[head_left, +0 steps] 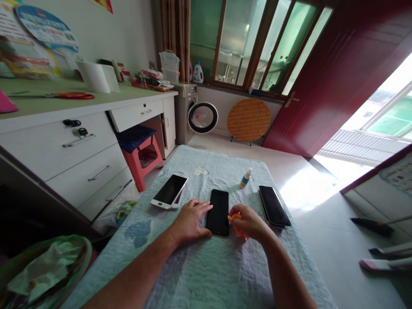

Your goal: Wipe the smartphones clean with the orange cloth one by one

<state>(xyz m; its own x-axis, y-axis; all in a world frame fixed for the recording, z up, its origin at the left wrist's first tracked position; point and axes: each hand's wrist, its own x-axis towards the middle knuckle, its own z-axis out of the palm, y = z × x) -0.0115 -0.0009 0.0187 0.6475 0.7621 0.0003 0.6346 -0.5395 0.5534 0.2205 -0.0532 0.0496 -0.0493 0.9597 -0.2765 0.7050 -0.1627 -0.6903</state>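
Note:
A black smartphone [219, 212] lies flat on the cloth-covered table, between my hands. My left hand [192, 219] rests at its left edge, fingers spread and fingertips touching its side, with the thumb near the lower corner. Bunched in the closed fingers of my right hand [249, 219] is an orange cloth [238, 231], close against the phone's right edge. To the left a white phone [170, 191] with a dark screen lies on another one, mostly hidden. Dark phones [273, 206] are stacked at the right. Behind, a small spray bottle [245, 179] stands upright.
A pale blue quilted cloth [206, 274] covers the table. Left of it are a white desk [86, 150], a red stool [138, 159] and a green-rimmed bin [86, 246]. A washing machine [185, 124] has its door open at the back. Brooms [373, 226] lie right.

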